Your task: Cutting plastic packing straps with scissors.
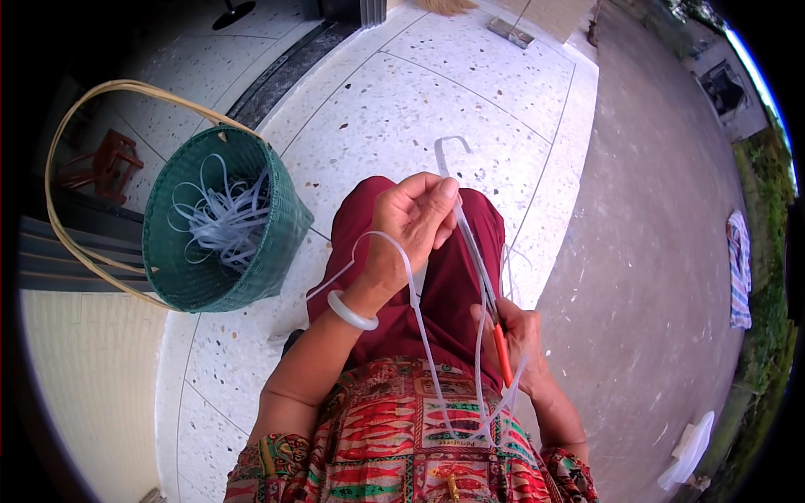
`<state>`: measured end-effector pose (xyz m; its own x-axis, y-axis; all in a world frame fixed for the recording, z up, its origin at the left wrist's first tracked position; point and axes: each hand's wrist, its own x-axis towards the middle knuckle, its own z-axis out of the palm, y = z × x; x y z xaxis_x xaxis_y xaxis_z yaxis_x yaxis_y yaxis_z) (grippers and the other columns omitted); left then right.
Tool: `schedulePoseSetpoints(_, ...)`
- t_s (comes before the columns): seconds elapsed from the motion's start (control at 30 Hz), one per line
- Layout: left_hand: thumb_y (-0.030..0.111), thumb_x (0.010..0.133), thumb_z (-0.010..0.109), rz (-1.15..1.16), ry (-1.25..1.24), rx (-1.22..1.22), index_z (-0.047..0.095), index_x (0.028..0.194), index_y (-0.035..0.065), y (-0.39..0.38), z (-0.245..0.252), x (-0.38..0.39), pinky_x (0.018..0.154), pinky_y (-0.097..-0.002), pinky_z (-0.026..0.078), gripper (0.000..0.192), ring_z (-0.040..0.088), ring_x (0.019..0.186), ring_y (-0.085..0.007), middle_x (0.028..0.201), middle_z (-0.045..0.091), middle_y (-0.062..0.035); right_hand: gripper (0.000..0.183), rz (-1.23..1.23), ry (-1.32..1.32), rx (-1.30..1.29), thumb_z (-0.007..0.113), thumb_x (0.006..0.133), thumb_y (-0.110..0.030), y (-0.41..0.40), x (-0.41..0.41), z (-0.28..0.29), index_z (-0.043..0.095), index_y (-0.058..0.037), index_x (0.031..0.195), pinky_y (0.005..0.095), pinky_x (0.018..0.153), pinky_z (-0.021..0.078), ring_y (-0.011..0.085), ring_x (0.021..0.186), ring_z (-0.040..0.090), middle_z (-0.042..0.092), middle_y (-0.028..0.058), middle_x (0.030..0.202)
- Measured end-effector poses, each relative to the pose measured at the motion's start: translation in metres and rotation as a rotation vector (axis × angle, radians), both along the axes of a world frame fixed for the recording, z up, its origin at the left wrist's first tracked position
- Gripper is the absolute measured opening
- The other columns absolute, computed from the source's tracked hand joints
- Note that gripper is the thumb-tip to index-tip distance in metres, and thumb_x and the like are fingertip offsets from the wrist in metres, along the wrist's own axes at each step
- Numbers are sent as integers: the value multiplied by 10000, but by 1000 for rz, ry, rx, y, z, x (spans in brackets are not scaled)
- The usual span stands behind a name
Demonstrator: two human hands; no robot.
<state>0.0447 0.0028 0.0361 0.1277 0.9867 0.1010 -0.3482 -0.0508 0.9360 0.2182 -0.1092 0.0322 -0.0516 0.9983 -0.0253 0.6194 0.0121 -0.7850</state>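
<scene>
My left hand (415, 220) pinches a translucent white plastic strip (441, 154) between thumb and fingertips, above the knees. One end of the strip curls out beyond the fingers. My right hand (523, 333), lower and to the right, is closed round a red-handled metal tool (500, 349). Its long, thin metal part appears to slope up toward my left fingertips alongside the strip; its exact kind is unclear. A loose length of strip (434, 371) loops over the left wrist and hangs across the patterned shirt. Where the right fingers wrap round the handle, part of it is hidden.
On the left stands a green woven basket (292, 220) with a tall cane handle (53, 182), holding tangled pale strips (226, 217). A small reddish-brown stool (113, 163) is beyond it. Speckled tile flooring (352, 132) meets grey concrete (635, 251) at the right.
</scene>
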Motion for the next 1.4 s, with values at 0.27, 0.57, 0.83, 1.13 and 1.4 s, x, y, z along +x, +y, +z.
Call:
schedulePoseSetpoints(0.27, 215, 963, 595, -6, 58, 21, 609, 825, 11, -3, 1, 0, 441, -174, 334, 247, 436, 484, -37, 612, 534, 3, 457, 19, -30, 23, 725, 854, -249, 4, 0, 5, 440, -7, 593, 331, 393, 306, 146, 422, 293, 346, 112, 454)
schedulePoseSetpoints(0.57, 222, 971, 584, -3, 75, 27, 586, 773, 17, -3, 1, 1, 428, -189, 321, 285, 430, 479, -24, 583, 520, 20, 455, 16, -66, 32, 722, 855, -245, 3, 0, 5, 438, -8, 592, 335, 391, 316, 156, 410, 307, 349, 111, 450)
schedulePoseSetpoints(0.83, 208, 959, 601, 7, -135, -73, 618, 835, 9, 6, 3, -3, 458, -172, 299, 235, 403, 503, -35, 644, 536, 3, 457, 16, -50, 16, 725, 852, -244, 0, 2, 3, 434, -8, 590, 327, 390, 322, 153, 408, 311, 355, 103, 449)
schedulePoseSetpoints(1.13, 188, 951, 613, 8, -24, -20, 621, 845, -2, -6, 4, 4, 446, -181, 342, 217, 443, 483, -47, 619, 548, -12, 453, 13, -38, 17, 715, 857, -276, 5, 2, 6, 458, -3, 603, 337, 396, 334, 170, 388, 341, 376, 117, 444)
schedulePoseSetpoints(1.4, 186, 951, 613, 7, -14, -32, 626, 852, -4, -6, 3, 3, 446, -181, 344, 214, 449, 485, -49, 630, 556, -18, 455, 1, -28, -7, 706, 865, -266, 4, 0, 8, 446, -9, 593, 336, 393, 321, 167, 392, 317, 356, 105, 440)
